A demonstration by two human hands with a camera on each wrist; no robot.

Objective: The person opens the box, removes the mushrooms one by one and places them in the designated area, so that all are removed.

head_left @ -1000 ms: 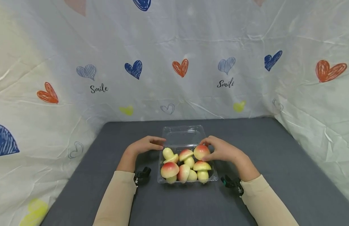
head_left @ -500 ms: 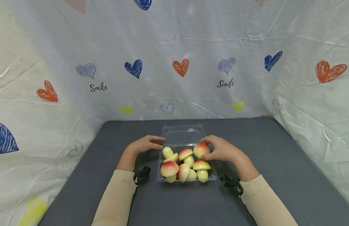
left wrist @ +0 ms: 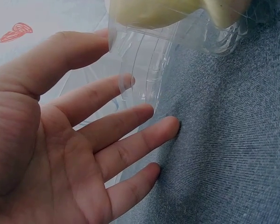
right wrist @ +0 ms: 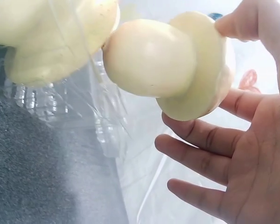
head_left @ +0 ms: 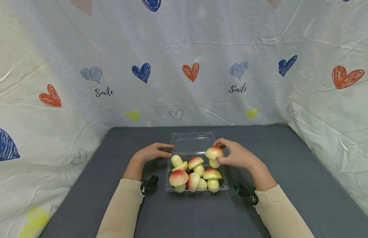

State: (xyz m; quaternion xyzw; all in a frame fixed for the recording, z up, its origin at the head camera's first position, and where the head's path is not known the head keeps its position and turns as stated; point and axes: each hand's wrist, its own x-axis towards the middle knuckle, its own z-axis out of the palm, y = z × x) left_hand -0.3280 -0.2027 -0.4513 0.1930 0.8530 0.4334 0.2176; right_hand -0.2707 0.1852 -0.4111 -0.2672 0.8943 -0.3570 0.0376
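A clear plastic box (head_left: 227,187) stands on the table with its lid (head_left: 193,142) folded back. Several toy mushrooms, with red-and-yellow caps and pale stems, lie inside; one (head_left: 178,178) is at the front left. My right hand (head_left: 236,155) pinches another toy mushroom (head_left: 214,154) by its cap between thumb and fingers, stem down, over the box's back right. In the right wrist view its pale stem (right wrist: 149,58) points away from the palm. My left hand (left wrist: 74,135) rests at the box's back left corner, thumb at the clear wall (left wrist: 151,70) and other fingers fairly straight.
A dark grey cloth covers the table (head_left: 184,215). Behind and at both sides hangs a white curtain (head_left: 160,39) printed with hearts. Black straps with small cameras (head_left: 149,181) sit at both wrists.
My right hand has lifted the toy mushroom from the box's back right spot, turning it from cap-facing to stem-down. The left hand stays in place.
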